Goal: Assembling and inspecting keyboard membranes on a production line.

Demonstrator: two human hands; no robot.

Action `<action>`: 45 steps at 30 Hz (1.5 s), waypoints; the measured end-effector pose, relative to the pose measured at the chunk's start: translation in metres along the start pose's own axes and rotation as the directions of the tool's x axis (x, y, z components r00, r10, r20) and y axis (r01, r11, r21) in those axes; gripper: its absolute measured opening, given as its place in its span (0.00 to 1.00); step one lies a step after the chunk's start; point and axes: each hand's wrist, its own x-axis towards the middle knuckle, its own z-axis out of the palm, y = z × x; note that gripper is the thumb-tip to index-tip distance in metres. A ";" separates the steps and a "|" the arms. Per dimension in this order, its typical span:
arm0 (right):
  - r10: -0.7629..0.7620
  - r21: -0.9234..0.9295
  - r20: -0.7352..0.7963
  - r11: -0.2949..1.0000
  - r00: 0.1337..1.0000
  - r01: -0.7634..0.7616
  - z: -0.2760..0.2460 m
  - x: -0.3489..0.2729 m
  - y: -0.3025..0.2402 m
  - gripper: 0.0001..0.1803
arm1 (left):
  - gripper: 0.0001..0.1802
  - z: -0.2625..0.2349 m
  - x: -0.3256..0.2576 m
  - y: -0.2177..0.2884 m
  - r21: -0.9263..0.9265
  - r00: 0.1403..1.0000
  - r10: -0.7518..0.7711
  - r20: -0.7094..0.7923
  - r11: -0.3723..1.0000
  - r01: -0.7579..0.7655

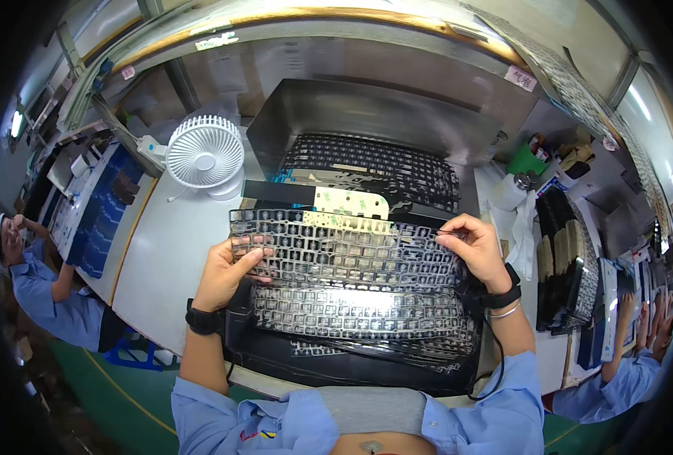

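A thin, see-through sheet with a keyboard-like grid of square openings (344,254) is held up in front of me, tilted. My left hand (226,271) is closed on its left edge, thumb in front and fingers showing through behind. My right hand (474,246) pinches the upper right corner between thumb and fingertips. Below it lies a stack of similar grid sheets (359,315) on a black tray (253,341). A pale yellow strip with green marks (351,202) shows just behind the sheet's top edge; whether it is attached, I cannot tell.
More black grid sheets (382,155) sit in a grey metal box (329,102) at the back. A white fan (204,155) stands left. To the right are a bottle (509,193), a green holder (530,158) and stacked dark parts (571,265). Co-workers sit on both sides.
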 end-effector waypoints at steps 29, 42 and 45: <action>0.344 0.226 0.274 0.885 0.898 -0.408 -0.017 0.002 -0.003 0.24 | 0.09 -0.012 0.019 -0.026 -0.044 0.971 0.123 -0.204 0.990 -0.134; 0.340 0.202 0.265 0.896 0.902 -0.396 -0.015 0.003 0.003 0.23 | 0.09 -0.008 0.022 -0.026 0.010 0.965 0.142 -0.221 0.990 -0.143; 0.318 0.213 0.249 0.903 0.915 -0.373 -0.012 0.003 0.003 0.21 | 0.08 -0.012 0.023 -0.026 0.025 0.967 0.171 -0.189 0.985 -0.169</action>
